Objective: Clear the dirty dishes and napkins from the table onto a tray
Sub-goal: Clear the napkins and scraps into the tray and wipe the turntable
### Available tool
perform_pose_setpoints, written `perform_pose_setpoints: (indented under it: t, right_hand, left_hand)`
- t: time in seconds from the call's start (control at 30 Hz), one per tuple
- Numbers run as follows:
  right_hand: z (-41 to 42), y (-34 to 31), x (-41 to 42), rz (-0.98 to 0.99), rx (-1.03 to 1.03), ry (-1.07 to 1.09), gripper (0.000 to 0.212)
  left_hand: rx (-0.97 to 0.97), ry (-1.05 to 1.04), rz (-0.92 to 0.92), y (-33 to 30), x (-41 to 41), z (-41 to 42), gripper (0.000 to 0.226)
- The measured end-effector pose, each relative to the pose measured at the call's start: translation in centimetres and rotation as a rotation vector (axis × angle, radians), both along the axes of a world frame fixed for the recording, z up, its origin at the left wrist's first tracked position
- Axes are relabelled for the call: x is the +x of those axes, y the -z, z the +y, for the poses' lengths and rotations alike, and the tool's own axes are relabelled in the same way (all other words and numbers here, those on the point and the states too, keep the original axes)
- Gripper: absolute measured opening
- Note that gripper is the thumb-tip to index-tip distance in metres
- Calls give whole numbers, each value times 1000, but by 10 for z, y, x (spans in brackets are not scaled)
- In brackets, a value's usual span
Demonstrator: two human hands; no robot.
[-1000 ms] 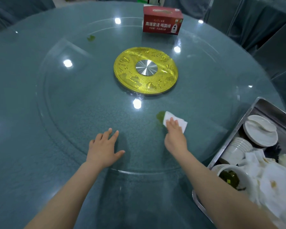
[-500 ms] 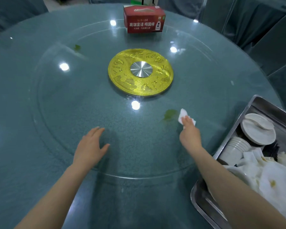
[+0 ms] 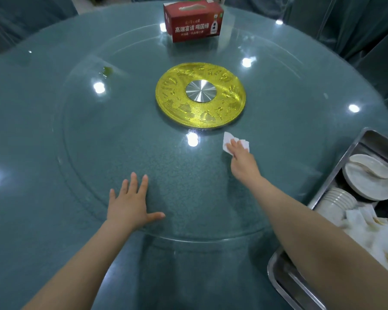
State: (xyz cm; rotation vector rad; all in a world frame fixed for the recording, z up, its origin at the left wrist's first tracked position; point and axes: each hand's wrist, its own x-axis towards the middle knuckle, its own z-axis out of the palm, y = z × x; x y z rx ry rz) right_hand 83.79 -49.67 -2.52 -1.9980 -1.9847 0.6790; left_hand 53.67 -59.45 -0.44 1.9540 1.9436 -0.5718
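Napkin [image 3: 229,140] slid inward, R hand [image 3: 242,161] pressing

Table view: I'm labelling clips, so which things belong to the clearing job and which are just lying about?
Job:
napkin under right hand
tray
plates
cups
used napkins
green scrap

Lying about:
tissue box
gold disc
left hand, flat on glass

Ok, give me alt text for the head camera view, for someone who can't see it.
A person's right hand presses a white napkin onto a round glass turntable beside its gold centre disc, while the left hand rests flat. A metal tray of dirty dishes sits right; a red tissue box stands far.
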Motion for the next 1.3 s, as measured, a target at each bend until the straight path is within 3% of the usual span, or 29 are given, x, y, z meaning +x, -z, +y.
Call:
perform_pose_setpoints:
  t: [0.2,0.37,0.43,0.6,0.77,0.93,1.03,1.13,1.3]
  right_hand:
    - [-65,-4,-3,15,-67,-125,68]
    - [-112,-19,-7,32,-221,-203,72]
    - [-124,-33,-1,61,-230,-154,68]
    - [-151,-87,41,208,53,54,60]
    - [-205,-111,110,71,274,253,59]
    - [-252,-97,183,-65,119,502,50]
    - [-260,-90,201,-61,4,547,42]
    - [-254,-90,186,-58,22,470,40]
    - [-231,-81,103,-39,57,117,43]
  left_hand:
    - [-5,-37,-49,-9,7,-4,115]
    - [41,-7,-111,-27,17,-16,98]
    - [118,-7,-203,-35,28,-31,92]
    - [240,12,-439,-61,55,-57,83]
    - [130,-22,-541,-73,77,-77,89]
    - [67,-15,-534,-73,94,-93,88]
    - [47,-24,-545,-69,102,-97,87]
    - [51,-49,-567,-65,108,-100,86]
    - [103,-235,-728,-58,114,-107,80]
